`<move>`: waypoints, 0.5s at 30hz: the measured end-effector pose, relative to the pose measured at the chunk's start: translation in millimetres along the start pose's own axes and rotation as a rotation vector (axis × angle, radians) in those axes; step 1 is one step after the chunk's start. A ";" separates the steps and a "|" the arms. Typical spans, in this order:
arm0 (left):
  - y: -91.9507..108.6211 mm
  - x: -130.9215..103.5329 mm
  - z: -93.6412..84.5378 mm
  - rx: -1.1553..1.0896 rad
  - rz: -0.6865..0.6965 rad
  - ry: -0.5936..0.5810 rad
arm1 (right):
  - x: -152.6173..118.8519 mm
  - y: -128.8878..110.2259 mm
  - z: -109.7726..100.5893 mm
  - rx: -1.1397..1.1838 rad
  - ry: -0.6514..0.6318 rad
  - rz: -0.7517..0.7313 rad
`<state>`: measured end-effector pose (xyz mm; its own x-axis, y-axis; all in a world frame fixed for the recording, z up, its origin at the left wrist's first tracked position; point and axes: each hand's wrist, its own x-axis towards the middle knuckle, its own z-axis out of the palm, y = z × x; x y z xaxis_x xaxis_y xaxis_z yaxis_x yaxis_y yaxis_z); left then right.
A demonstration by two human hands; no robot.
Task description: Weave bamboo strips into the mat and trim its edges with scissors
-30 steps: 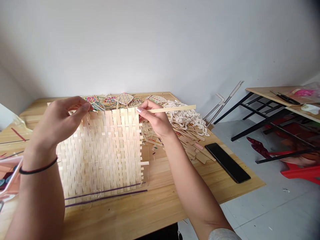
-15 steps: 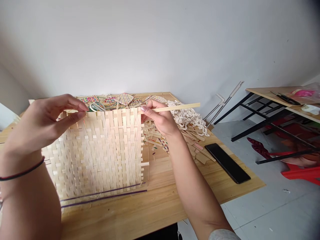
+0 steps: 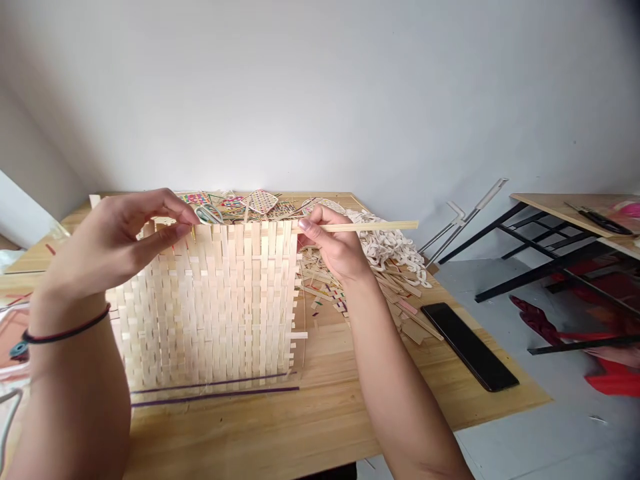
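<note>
A panel of woven pale bamboo strips (image 3: 225, 307) stands upright on the table, with two dark purple strips along its bottom. At its top right corner, my right hand (image 3: 337, 243) pinches a long bamboo strip (image 3: 385, 226) between thumb and fingers. That strip runs along the panel's top edge, behind some upright strip ends, and sticks out to the right. My left hand (image 3: 130, 240) is at the top left edge, its thumb and index finger pinched on the panel's edge; the exact strip between them is partly hidden.
Behind the panel lie scissors (image 3: 209, 213) and colourful woven pieces (image 3: 260, 200). A heap of white cord (image 3: 393, 247), bamboo scraps (image 3: 400, 307) and a black phone (image 3: 470, 347) are to the right. Another table (image 3: 565, 207) with black legs stands farther right.
The camera view has swung slightly left, so everything sits farther right in the picture and more of the table's left side shows. Both hands keep nearly the same places on the panel.
</note>
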<state>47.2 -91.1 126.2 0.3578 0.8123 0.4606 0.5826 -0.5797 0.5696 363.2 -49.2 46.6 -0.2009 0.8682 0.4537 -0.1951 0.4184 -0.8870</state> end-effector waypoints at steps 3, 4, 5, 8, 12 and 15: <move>-0.8 -0.1 -0.5 0.010 0.003 0.004 | 0.1 3.0 3.2 -0.007 0.009 0.002; -0.8 -0.3 -0.5 0.009 0.002 0.006 | 0.1 3.9 4.0 -0.007 0.011 0.004; -0.7 -0.5 -0.5 0.010 0.002 0.007 | 0.2 4.8 4.5 -0.005 0.013 0.005; -1.0 -1.2 -0.8 0.016 -0.001 0.012 | 0.6 6.0 4.9 -0.005 0.016 0.003; -1.8 -1.0 -0.6 0.044 0.004 0.020 | 0.1 2.9 2.5 -0.011 0.003 -0.013; -0.6 0.1 0.6 0.036 0.014 0.010 | -1.4 -1.3 -0.5 -0.027 -0.015 -0.034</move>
<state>47.4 -90.7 125.5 0.3593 0.8032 0.4751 0.6032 -0.5884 0.5385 364.3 -50.8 47.1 -0.2088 0.8494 0.4848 -0.1758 0.4550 -0.8730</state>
